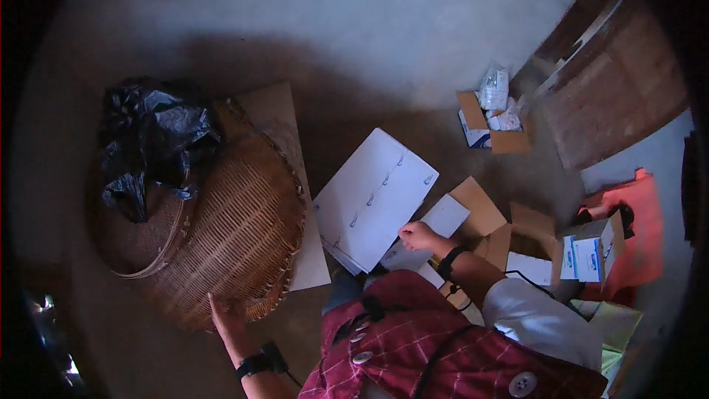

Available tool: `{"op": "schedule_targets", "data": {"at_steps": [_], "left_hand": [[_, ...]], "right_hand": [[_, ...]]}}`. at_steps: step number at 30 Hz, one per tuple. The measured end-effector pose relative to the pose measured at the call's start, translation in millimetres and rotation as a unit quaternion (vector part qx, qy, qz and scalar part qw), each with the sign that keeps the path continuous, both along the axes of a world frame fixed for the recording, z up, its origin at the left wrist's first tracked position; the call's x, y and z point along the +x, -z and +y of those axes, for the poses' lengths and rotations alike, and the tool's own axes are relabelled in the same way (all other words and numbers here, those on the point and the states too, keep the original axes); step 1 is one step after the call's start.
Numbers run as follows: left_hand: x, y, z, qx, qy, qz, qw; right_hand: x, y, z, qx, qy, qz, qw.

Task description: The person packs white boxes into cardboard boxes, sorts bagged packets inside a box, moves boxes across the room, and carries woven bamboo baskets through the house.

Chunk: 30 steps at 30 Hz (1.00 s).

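A large woven basket [233,229] with a rounded side stands at the left, a crumpled black plastic bag [159,140] lying over its top. My left hand [225,318] is at the basket's lower edge, its thumb lying against the weave and its other fingers hidden. My right hand [419,236] is closed in front of me, beside a big white cardboard box [377,196] with printed marks. Whatever its curled fingers may hold does not show. Just behind that hand is a white cardboard flap [445,214].
A flat cardboard sheet [310,251] extends from behind the basket. Open brown cartons [532,225] stand to the right, near a blue-and-white box [583,255] and an orange-red cloth [639,229]. Further back, a small carton [509,142] holds plastic-wrapped packets.
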State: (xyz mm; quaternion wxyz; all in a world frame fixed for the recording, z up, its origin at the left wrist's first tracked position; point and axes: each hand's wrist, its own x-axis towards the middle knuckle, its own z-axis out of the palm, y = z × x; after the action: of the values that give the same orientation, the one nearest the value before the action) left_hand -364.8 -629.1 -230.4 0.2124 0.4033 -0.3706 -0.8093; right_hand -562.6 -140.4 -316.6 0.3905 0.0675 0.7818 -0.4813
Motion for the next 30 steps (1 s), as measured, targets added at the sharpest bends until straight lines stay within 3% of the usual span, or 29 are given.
{"op": "schedule_targets", "data": {"at_steps": [2, 4, 6, 7, 10, 11, 12, 15, 17, 18, 20, 22, 25, 26, 27, 30], "left_hand": [[-1, -19, 6, 0.014, 0.033, -0.061, 0.997], [-2, -22, 9, 0.015, 0.026, -0.059, 0.998], [10, -6, -8, 0.018, 0.026, -0.060, 0.998], [25, 27, -25, -0.261, 0.141, -0.160, 0.941], [13, 42, -25, -0.504, 0.209, -0.152, 0.824], [11, 33, -20, -0.269, 0.088, -0.158, 0.946], [4, 11, -9, -0.010, -0.043, -0.155, 0.987], [-1, -12, 0, -0.019, -0.028, -0.158, 0.987], [-1, -17, 1, -0.038, -0.003, -0.143, 0.989], [0, -19, 1, -0.055, 0.021, -0.130, 0.990], [-3, -28, 5, -0.036, 0.010, -0.121, 0.992], [2, -18, 1, -0.018, -0.001, -0.110, 0.994], [17, 11, -12, -0.198, 0.133, -0.139, 0.961], [11, -3, -6, -0.111, 0.091, -0.121, 0.982], [8, -11, -2, -0.022, 0.047, -0.103, 0.993], [19, 15, -16, -0.008, 0.045, -0.128, 0.991]], "right_hand": [[5, -5, -12, 0.010, -0.001, 0.002, 1.000], [6, 5, -17, 0.065, -0.081, -0.005, 0.995], [12, -1, -10, 0.082, -0.113, 0.014, 0.990], [15, 1, -2, 0.104, -0.138, -0.001, 0.985], [18, -26, 1, 0.134, -0.122, -0.002, 0.984], [21, -41, 3, 0.133, -0.087, 0.007, 0.987], [22, -49, 7, 0.143, -0.089, 0.006, 0.986], [18, -66, 25, 0.126, -0.043, 0.020, 0.991], [25, -74, 42, 0.101, -0.047, 0.135, 0.985], [32, -82, 43, 0.101, -0.042, 0.132, 0.985], [49, -109, 46, 0.227, -0.035, 0.093, 0.969], [82, -76, 92, 0.241, -0.085, 0.085, 0.963], [143, -77, 139, 0.236, -0.182, 0.126, 0.946], [164, -84, 146, 0.205, -0.024, 0.028, 0.978], [183, -89, 151, 0.164, 0.134, -0.071, 0.975], [250, -53, 211, 0.228, -0.048, -0.032, 0.972]]}}
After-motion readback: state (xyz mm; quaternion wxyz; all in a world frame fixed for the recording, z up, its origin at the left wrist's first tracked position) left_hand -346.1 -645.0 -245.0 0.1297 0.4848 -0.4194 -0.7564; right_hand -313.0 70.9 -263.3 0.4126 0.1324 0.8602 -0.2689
